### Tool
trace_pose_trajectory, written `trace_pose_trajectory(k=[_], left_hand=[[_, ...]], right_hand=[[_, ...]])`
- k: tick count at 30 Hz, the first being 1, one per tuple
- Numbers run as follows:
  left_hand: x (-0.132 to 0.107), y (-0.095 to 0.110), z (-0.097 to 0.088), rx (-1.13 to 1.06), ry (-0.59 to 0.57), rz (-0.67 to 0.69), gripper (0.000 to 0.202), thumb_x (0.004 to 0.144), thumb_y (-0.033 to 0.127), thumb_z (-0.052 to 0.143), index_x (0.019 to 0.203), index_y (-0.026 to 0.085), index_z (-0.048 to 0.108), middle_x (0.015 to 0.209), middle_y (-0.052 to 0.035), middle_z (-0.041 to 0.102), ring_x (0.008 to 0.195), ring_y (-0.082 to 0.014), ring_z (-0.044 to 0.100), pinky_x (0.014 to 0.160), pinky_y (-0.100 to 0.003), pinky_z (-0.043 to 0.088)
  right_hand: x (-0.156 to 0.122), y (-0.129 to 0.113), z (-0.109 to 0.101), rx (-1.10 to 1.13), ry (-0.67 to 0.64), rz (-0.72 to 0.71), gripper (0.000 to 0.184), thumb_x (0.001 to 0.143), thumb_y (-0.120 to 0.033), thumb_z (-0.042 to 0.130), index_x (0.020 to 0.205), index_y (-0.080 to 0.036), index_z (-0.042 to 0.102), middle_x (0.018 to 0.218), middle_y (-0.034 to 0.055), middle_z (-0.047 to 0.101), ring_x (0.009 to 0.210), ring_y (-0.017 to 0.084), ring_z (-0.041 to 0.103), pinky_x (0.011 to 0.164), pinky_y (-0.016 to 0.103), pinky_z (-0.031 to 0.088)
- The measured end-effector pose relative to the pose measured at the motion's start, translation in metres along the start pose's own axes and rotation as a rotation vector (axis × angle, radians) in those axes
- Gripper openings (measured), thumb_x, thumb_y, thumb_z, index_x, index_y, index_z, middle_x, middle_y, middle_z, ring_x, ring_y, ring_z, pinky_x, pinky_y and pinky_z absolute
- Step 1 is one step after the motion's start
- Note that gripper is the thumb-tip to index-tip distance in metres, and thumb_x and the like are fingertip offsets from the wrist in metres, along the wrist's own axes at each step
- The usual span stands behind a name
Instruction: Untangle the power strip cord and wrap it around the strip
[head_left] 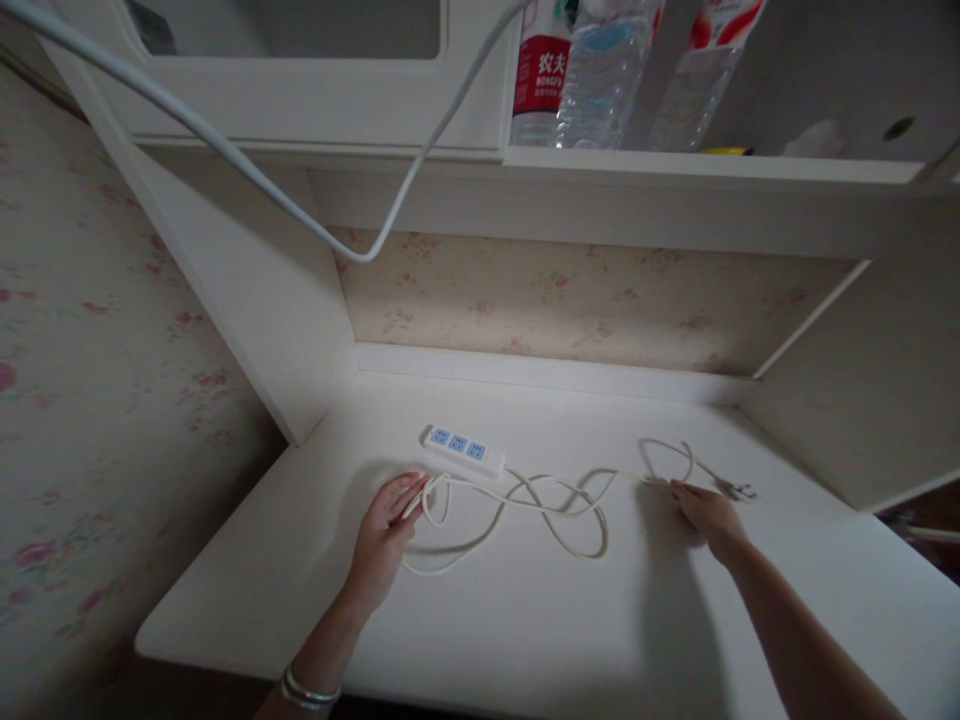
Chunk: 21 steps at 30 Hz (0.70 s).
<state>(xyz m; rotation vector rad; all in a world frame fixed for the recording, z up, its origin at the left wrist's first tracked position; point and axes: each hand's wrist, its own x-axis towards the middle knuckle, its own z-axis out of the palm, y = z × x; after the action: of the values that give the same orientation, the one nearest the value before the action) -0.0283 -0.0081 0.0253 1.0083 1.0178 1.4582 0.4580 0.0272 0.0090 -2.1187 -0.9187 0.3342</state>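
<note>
A white power strip [463, 449] with blue sockets lies on the white desk [525, 620], its long white cord [555, 505] looped across the surface to a plug [739, 490] at the right. My left hand [386, 540] rests on the desk by the strip's left end, fingers closed around a loop of the cord. Further right, my right hand [705, 515] pinches the cord close to the plug.
A shelf above carries several plastic water bottles [600, 70]. A thick white cable [300, 215] hangs across the upper left. Floral wallpaper [90, 400] covers the left wall, and white desk side panels [862, 400] close in left and right.
</note>
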Motion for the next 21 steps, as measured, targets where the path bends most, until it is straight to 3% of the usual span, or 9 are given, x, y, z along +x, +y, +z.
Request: trace_pose_trajectory(k=[5, 9, 11, 14, 16, 18, 21], left_hand=[[-0.005, 0.017, 0.013, -0.146, 0.017, -0.035, 0.048, 0.054, 0.004, 0.053, 0.097, 0.022, 0.060, 0.117, -0.0054, 0.062, 0.124, -0.0280, 0.051, 0.098, -0.041, 0.047], [-0.005, 0.020, 0.019, -0.209, 0.000, -0.048, 0.046, 0.054, 0.004, 0.055, 0.095, 0.024, 0.061, 0.113, -0.0028, 0.062, 0.119, -0.0269, 0.054, 0.096, -0.040, 0.049], [-0.004, 0.019, 0.022, -0.237, -0.024, -0.057, 0.047, 0.054, 0.003, 0.055, 0.095, 0.025, 0.061, 0.112, -0.0021, 0.062, 0.118, -0.0261, 0.055, 0.095, -0.039, 0.049], [-0.006, 0.019, 0.026, -0.248, -0.052, -0.072, 0.048, 0.052, 0.002, 0.055, 0.095, 0.025, 0.061, 0.109, -0.0027, 0.062, 0.114, -0.0260, 0.057, 0.090, -0.038, 0.051], [-0.008, 0.019, 0.027, -0.220, -0.078, -0.081, 0.046, 0.052, 0.003, 0.055, 0.092, 0.024, 0.061, 0.106, -0.0032, 0.062, 0.111, -0.0266, 0.059, 0.086, -0.038, 0.053], [-0.010, 0.019, 0.028, -0.176, -0.117, -0.097, 0.042, 0.052, 0.004, 0.056, 0.090, 0.023, 0.061, 0.104, -0.0034, 0.061, 0.107, -0.0267, 0.060, 0.084, -0.038, 0.054], [-0.015, 0.020, 0.025, -0.144, -0.187, -0.109, 0.041, 0.052, 0.003, 0.055, 0.087, 0.022, 0.062, 0.103, -0.0032, 0.061, 0.103, -0.0260, 0.062, 0.085, -0.039, 0.053]], right_hand=[[-0.022, -0.005, -0.001, -0.168, -0.182, 0.043, 0.034, 0.068, -0.048, 0.060, 0.072, -0.017, 0.073, 0.052, 0.0102, 0.063, 0.065, 0.030, 0.065, 0.060, 0.039, 0.047], [-0.068, -0.023, 0.009, -0.206, -0.202, -0.068, 0.039, 0.076, -0.047, 0.052, 0.095, -0.020, 0.073, 0.069, 0.0094, 0.070, 0.075, 0.028, 0.067, 0.069, 0.036, 0.048], [-0.101, -0.046, 0.018, -0.088, -0.265, -0.204, 0.046, 0.081, -0.049, 0.049, 0.110, -0.020, 0.068, 0.078, 0.0091, 0.071, 0.072, 0.024, 0.066, 0.070, 0.034, 0.048], [-0.154, -0.093, 0.034, 0.188, -0.512, -0.430, 0.050, 0.084, -0.051, 0.052, 0.121, -0.020, 0.060, 0.090, 0.0065, 0.068, 0.062, 0.016, 0.059, 0.062, 0.030, 0.047], [-0.183, -0.127, 0.045, 0.393, -0.706, -0.402, 0.048, 0.085, -0.052, 0.052, 0.121, -0.021, 0.058, 0.084, 0.0030, 0.064, 0.054, 0.012, 0.054, 0.051, 0.026, 0.044], [-0.205, -0.156, 0.056, 0.571, -0.863, -0.263, 0.048, 0.087, -0.056, 0.048, 0.118, -0.020, 0.057, 0.080, 0.0012, 0.062, 0.046, 0.009, 0.048, 0.041, 0.023, 0.038], [-0.224, -0.184, 0.071, 0.666, -0.964, -0.162, 0.049, 0.082, -0.058, 0.055, 0.109, -0.018, 0.059, 0.076, 0.0006, 0.061, 0.046, 0.010, 0.051, 0.039, 0.023, 0.037]])
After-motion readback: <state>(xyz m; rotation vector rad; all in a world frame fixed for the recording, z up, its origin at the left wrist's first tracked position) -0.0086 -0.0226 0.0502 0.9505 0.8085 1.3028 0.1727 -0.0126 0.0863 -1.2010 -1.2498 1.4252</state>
